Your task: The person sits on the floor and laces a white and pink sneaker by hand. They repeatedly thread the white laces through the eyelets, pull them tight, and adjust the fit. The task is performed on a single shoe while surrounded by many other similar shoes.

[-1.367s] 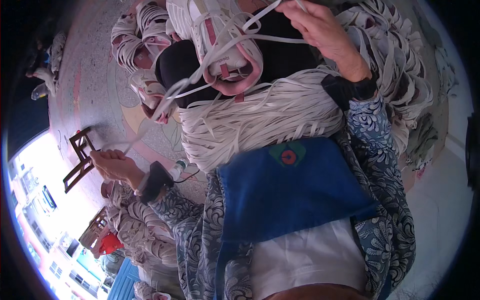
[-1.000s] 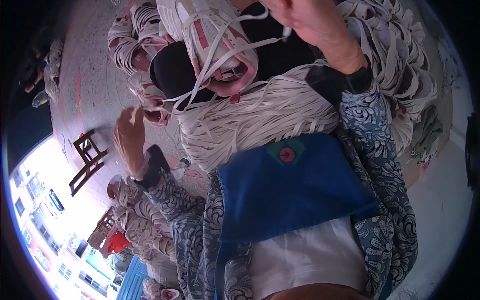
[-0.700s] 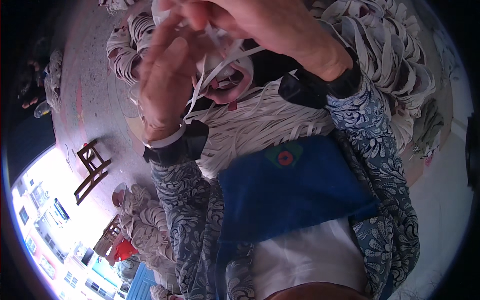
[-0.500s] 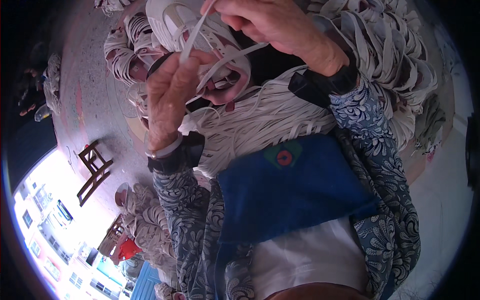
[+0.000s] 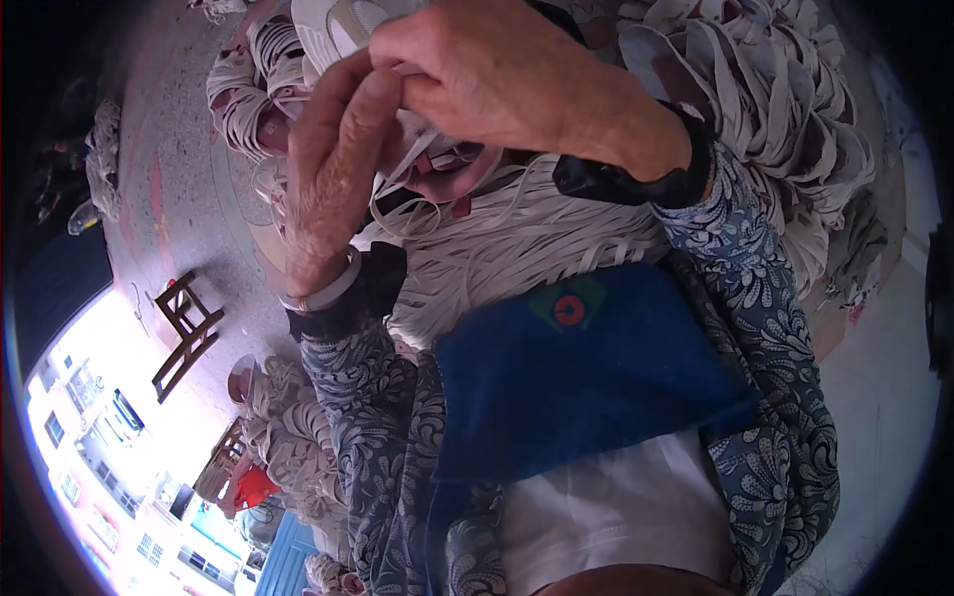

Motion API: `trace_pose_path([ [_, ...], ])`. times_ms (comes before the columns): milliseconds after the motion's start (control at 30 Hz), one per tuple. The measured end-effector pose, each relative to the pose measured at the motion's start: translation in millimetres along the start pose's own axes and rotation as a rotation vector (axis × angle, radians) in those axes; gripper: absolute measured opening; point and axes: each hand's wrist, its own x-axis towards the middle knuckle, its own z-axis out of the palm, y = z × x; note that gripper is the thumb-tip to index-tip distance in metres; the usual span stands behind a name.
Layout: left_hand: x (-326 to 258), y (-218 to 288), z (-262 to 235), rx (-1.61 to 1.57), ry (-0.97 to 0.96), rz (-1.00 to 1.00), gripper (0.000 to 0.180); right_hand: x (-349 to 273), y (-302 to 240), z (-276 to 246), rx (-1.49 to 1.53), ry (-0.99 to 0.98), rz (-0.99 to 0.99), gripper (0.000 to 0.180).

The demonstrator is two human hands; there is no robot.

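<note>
A white and pink sneaker (image 5: 452,181) sits at the top middle, its pink-lined opening toward me, mostly covered by my hands. Above it my left hand (image 5: 331,174) is closed, thumb and fingers pinching at a white shoelace. My right hand (image 5: 517,84) bends over from the right, its fingertips meeting those of the left; it too is closed on the lace. Most of the lace between the fingers is hidden. A thick bundle of loose white laces (image 5: 507,238) lies across my lap just below the shoe.
Stacked pale shoe uppers (image 5: 765,109) crowd the right, with more uppers (image 5: 243,114) at upper left and a further heap (image 5: 288,427) at lower left. A small wooden stool (image 5: 186,323) stands on the floor at left. A blue cloth (image 5: 586,377) covers my lap.
The lace was stretched taut between my hands, the right one higher. Now my right hand has come down and left to meet the left hand over the shoe.
</note>
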Motion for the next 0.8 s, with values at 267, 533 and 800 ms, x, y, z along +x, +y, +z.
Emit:
trace_pose_path([
  [267,-33.0,-27.9,-68.9,0.318,0.349,0.091,0.023,-30.3,10.5,-35.0,-0.054,0.186,0.097,0.017],
  [533,-89.4,11.4,-141.4,0.027,1.157,0.351,0.027,-76.5,27.3,16.0,-0.052,-0.130,0.366,0.026],
  [800,-96.9,-18.3,-152.3,1.122,0.955,0.561,0.024,-28.5,9.1,-17.7,0.361,0.127,0.194,0.024],
])
